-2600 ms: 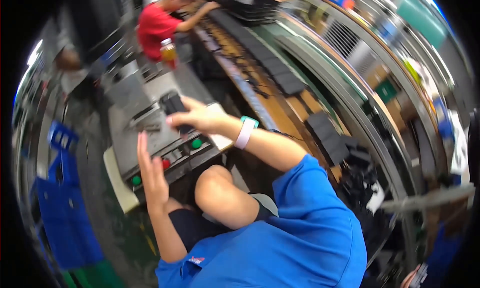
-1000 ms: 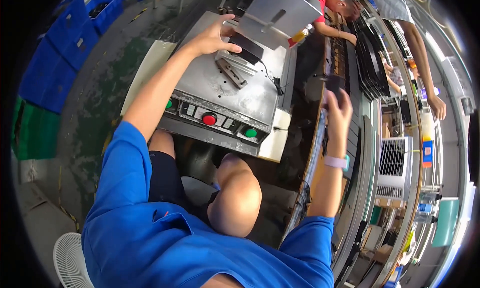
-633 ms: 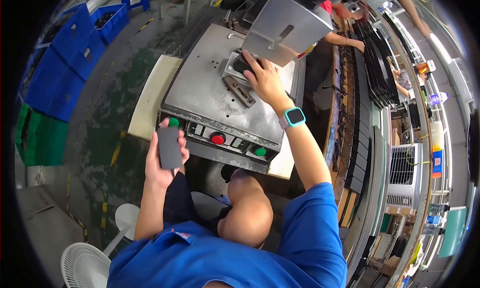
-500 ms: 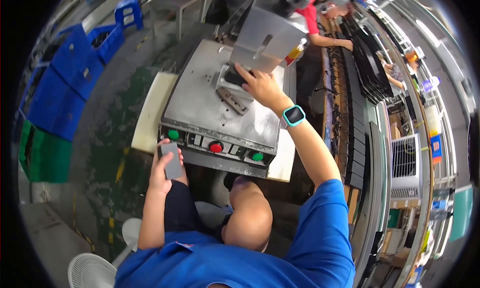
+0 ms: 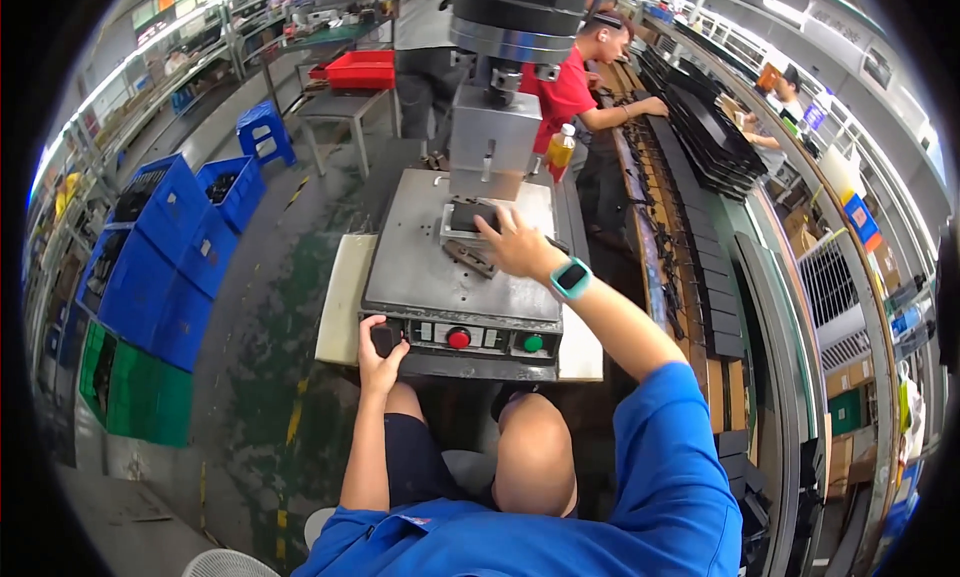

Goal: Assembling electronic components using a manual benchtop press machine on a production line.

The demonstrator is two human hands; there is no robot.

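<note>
My left hand (image 5: pixel 378 365) is closed round a small dark rectangular piece (image 5: pixel 384 340) at the front left corner of the machine's control panel, and covers the left green button. On the metal machine bed (image 5: pixel 420 252), my right hand (image 5: pixel 522 247) reaches in from the right with fingers stretched out. Its fingertips rest at the edge of a flat black part (image 5: pixel 465 217), which lies in a metal fixture (image 5: pixel 446 229). Directly above hangs a large metal press block (image 5: pixel 495 137). A holed metal bar (image 5: pixel 470 259) sits in front of the fixture.
The panel carries a red button (image 5: pixel 458 338) and a right green button (image 5: pixel 533 343). A bottle (image 5: pixel 560 154) stands behind the bed. To the right runs a line of black panels (image 5: pixel 690 207), where a person in red (image 5: pixel 570 87) works. Blue crates (image 5: pixel 170 267) are stacked at left.
The view has tilted up, showing more of the press. My left hand has come against the panel's left end and turned its piece. My right hand stays at the fixture, fingers more spread.
</note>
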